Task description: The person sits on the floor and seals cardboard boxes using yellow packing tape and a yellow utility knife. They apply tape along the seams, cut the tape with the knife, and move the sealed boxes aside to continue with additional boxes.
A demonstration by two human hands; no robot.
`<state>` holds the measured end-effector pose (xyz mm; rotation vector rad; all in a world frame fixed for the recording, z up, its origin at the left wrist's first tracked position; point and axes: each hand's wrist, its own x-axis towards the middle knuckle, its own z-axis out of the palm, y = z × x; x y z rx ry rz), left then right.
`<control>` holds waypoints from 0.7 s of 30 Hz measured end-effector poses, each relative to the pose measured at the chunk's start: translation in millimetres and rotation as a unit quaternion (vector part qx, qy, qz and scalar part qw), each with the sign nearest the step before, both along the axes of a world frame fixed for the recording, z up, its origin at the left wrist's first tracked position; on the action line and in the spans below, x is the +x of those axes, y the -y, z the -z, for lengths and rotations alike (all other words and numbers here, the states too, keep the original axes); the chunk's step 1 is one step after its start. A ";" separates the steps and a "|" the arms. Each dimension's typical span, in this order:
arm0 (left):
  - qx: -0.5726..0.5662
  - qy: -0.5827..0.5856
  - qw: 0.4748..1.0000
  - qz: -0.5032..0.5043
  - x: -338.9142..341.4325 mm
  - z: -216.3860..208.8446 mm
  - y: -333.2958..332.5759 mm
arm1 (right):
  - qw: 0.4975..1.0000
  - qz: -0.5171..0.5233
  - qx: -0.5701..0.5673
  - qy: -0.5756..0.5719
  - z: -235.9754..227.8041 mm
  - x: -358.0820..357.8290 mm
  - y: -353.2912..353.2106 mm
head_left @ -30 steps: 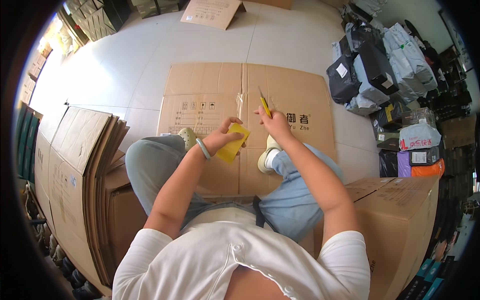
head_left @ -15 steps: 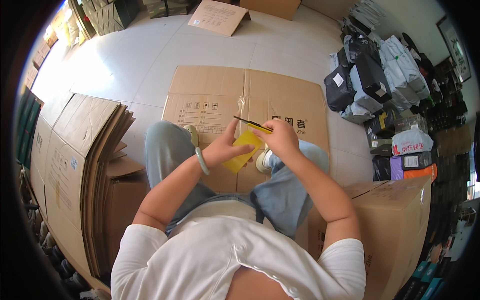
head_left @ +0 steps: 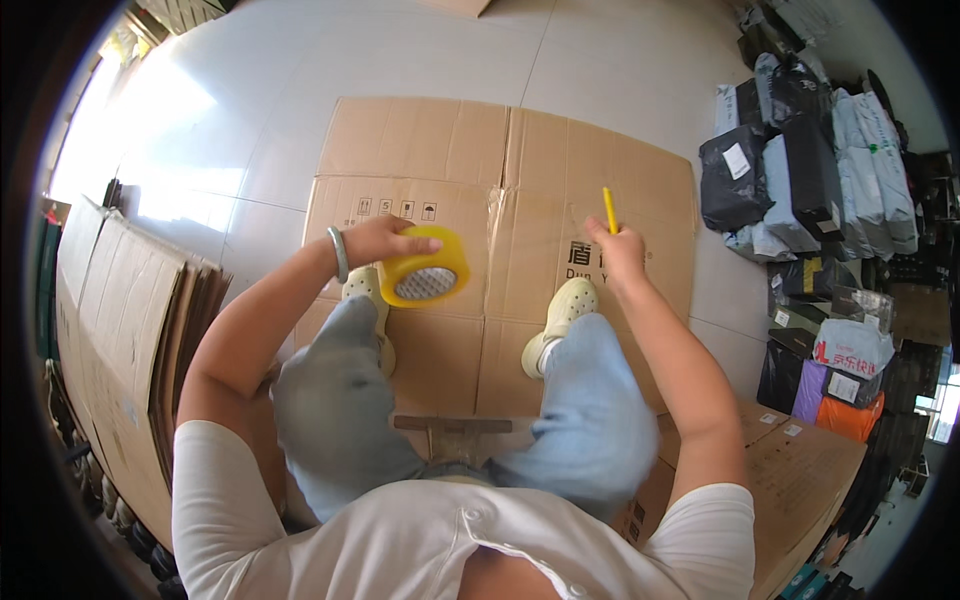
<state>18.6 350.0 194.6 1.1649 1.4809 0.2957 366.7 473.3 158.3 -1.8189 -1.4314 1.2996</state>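
Note:
My left hand (head_left: 375, 240), with a pale bangle at its wrist, grips a wide roll of clear yellow packing tape (head_left: 400, 268); the roll's patterned core faces me. In my right hand (head_left: 622, 255) is a slim yellow utility knife (head_left: 610, 208), pointing away from me; its blade cannot be made out. Both hands are raised well apart over a large flattened cardboard box (head_left: 420, 140) on the floor. The box has a printed panel and a centre seam. My feet, in pale clogs (head_left: 570, 308), rest on it.
Folded cardboard sheets (head_left: 125, 310) stand at my left. A cardboard carton (head_left: 800, 460) sits by my right side. Beyond it, black and white wrapped parcels (head_left: 735, 180) are piled up. A low stool edge (head_left: 455, 424) shows between my legs.
My hands have parted, left with the tape roll to the left, right with the knife to the right. The roll has turned to show its core. My knees have spread, and the view has shifted.

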 end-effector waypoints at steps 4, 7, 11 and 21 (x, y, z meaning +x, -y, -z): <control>0.041 -0.185 0.981 0.045 -22.2 67.5 -78.3 | 0.997 0.052 -0.004 -0.050 108.7 -41.3 -36.9; 0.123 -0.281 0.949 0.075 -38.5 127.3 -116.1 | 0.994 0.098 0.037 -0.022 177.7 -78.0 -55.9; 0.084 -0.305 0.944 0.090 -42.9 175.0 -151.7 | 0.985 0.143 0.075 0.064 249.1 -109.3 -77.1; 0.022 -0.352 0.917 0.187 -34.1 231.4 -209.9 | 0.968 0.182 0.081 0.155 321.3 -132.4 -77.1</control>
